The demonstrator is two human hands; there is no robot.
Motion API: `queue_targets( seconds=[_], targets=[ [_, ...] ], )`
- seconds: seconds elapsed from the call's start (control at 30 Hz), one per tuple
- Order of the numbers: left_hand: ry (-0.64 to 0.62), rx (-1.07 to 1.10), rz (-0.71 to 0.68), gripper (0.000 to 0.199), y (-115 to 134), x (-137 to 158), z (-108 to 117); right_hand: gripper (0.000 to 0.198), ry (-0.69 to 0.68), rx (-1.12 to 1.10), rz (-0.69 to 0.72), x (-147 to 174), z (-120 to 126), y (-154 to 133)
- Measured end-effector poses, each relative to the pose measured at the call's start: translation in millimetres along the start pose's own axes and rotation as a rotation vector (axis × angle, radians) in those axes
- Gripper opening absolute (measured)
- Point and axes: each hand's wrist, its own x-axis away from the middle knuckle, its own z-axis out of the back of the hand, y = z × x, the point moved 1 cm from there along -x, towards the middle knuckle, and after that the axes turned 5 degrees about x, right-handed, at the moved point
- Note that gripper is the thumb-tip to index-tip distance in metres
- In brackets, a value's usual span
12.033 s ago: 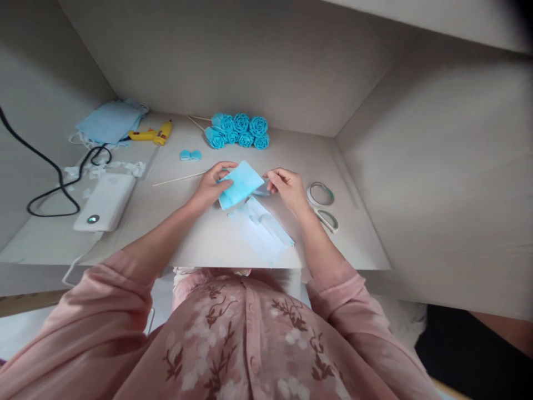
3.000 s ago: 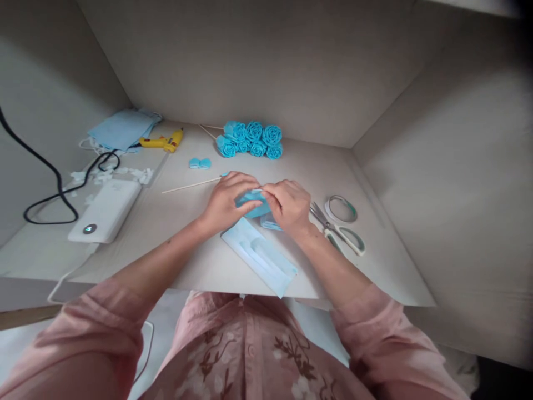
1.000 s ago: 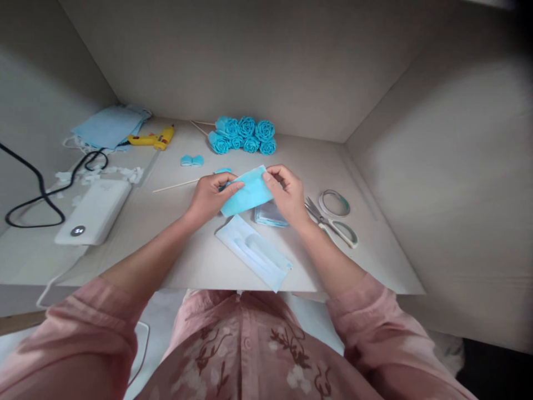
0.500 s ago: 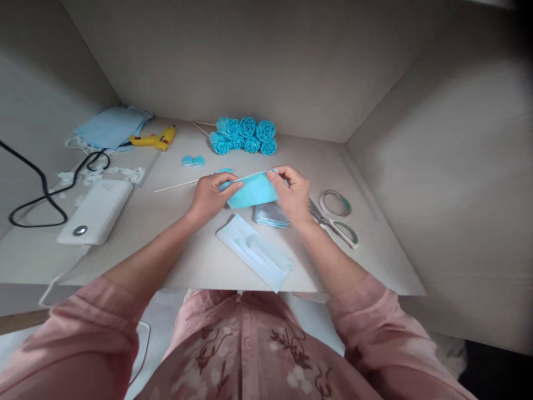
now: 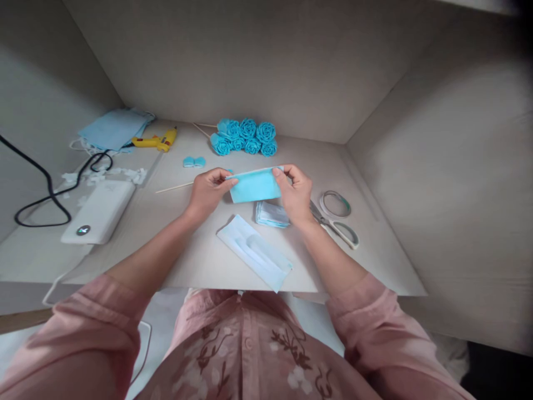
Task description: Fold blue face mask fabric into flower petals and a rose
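Observation:
A folded piece of blue face mask fabric (image 5: 256,185) is stretched between both hands above the table. My left hand (image 5: 208,191) pinches its left end, and my right hand (image 5: 296,189) pinches the right end with the thumb in front. Below it lie a small stack of cut mask pieces (image 5: 271,215) and a pale, creased strip of mask (image 5: 255,251). Scissors (image 5: 335,225) rest beside my right wrist, near a roll of tape (image 5: 335,204). A thin wooden stick (image 5: 175,188) runs behind my left hand.
Several blue fabric roses (image 5: 248,136) lie at the back, with a small blue bow-shaped piece (image 5: 194,161) nearer. On the left are a yellow glue gun (image 5: 160,140), a pile of masks (image 5: 114,129), a white power bank (image 5: 100,212) and a black cable (image 5: 50,191). Walls enclose the table.
The blue fabric is pulled flatter and straighter between my hands. My left hand has shifted slightly left, and more of the small stack shows below.

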Motion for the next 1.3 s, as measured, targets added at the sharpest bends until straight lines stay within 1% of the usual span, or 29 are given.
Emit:
queue_targets(
  seconds=[0.37, 0.7, 0.83, 1.0, 1.07, 1.13, 1.2, 1.3],
  targets=[
    [-0.019, 0.050, 0.038, 0.025, 8, 2, -2, 0.028, 0.027, -0.014, -0.015, 0, 2, -3],
    [-0.040, 0.019, 0.022, 0.028, 4, 2, -2, 0.029, 0.027, -0.019, -0.014, 0, 2, -2],
    [-0.053, 0.027, 0.030, 0.029, 6, 2, -3, 0.032, 0.028, -0.016, -0.021, 0, 1, 2],
    [-0.063, 0.065, 0.031, 0.028, 9, 4, -4, 0.034, 0.035, -0.097, -0.054, -2, -1, 11],
    [-0.050, 0.070, 0.031, 0.026, 9, 3, -3, 0.033, 0.030, -0.098, -0.050, -4, 0, 12],
    [-0.017, 0.068, 0.048, 0.026, 10, 3, -2, 0.030, 0.015, -0.048, -0.009, -5, 3, 9],
    [0.010, 0.089, 0.061, 0.028, 11, 1, -1, 0.023, -0.015, 0.026, 0.076, -7, 6, 4],
    [0.010, 0.177, 0.036, 0.031, 12, -2, 1, 0.016, -0.064, 0.085, 0.186, -9, 10, -2]
  ],
)
